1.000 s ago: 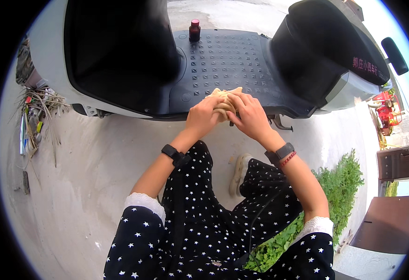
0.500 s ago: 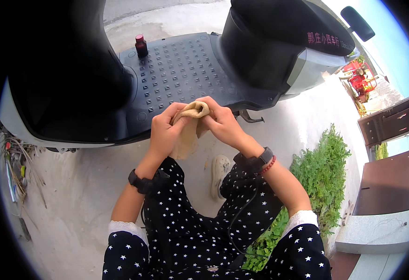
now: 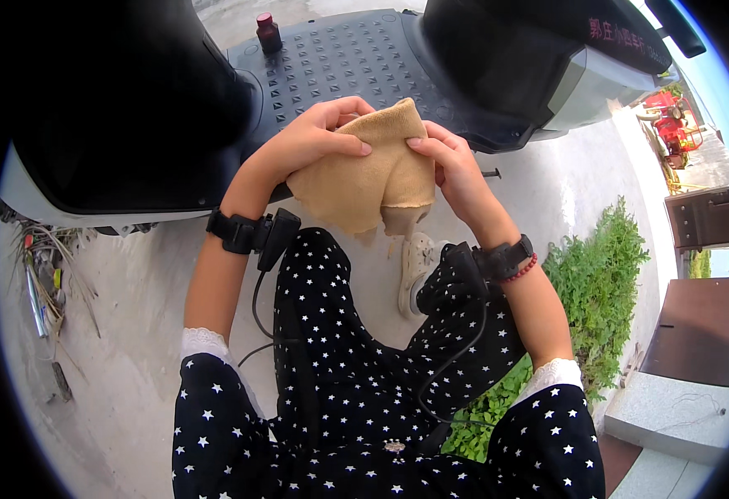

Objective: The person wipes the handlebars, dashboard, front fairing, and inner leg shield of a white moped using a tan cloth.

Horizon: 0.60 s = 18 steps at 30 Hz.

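Observation:
A tan knit cloth hangs folded between my two hands, just in front of the near edge of a scooter's footboard. My left hand pinches it on the left, thumb on the near face and fingers mostly behind. On the right, my right hand grips its upper edge the same way. The lower part of the cloth droops loose, with a thinner, stained-looking patch at its bottom right. On the far left corner of the footboard stands a small dark bottle with a red cap, apart from both hands.
The scooter's dark front panel rises at left and its seat section at right. Green plants grow at the right. Sticks and litter lie at far left on the concrete. A red vehicle stands farther off.
The cloth, rolled and bunched at its top before, is now spread out flatter with its face showing. My hands have moved a little apart. The view has shifted, so the scooter sits higher.

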### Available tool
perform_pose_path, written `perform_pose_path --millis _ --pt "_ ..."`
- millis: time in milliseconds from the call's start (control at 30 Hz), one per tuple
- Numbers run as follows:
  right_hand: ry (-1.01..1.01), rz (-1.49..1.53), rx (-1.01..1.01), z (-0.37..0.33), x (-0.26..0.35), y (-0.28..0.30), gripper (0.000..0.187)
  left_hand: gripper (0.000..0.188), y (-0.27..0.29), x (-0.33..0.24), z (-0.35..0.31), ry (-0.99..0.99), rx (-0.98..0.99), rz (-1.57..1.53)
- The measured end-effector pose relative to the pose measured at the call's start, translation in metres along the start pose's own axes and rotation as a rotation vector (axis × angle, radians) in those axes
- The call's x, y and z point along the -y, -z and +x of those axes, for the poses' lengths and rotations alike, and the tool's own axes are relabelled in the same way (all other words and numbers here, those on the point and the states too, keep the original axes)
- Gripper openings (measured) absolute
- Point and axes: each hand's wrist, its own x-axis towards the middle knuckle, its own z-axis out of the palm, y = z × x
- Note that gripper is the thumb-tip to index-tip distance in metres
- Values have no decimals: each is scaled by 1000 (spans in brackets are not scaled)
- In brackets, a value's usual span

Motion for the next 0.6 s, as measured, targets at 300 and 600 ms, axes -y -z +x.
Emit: perform_pose_path --millis 300,600 --pt "-266 -113 252 2 -16 14 45 21 1 2 18 -64 -76 -320" --pt "-175 577 92 -6 -5 26 57 32 -5 13 33 57 -145 -163"
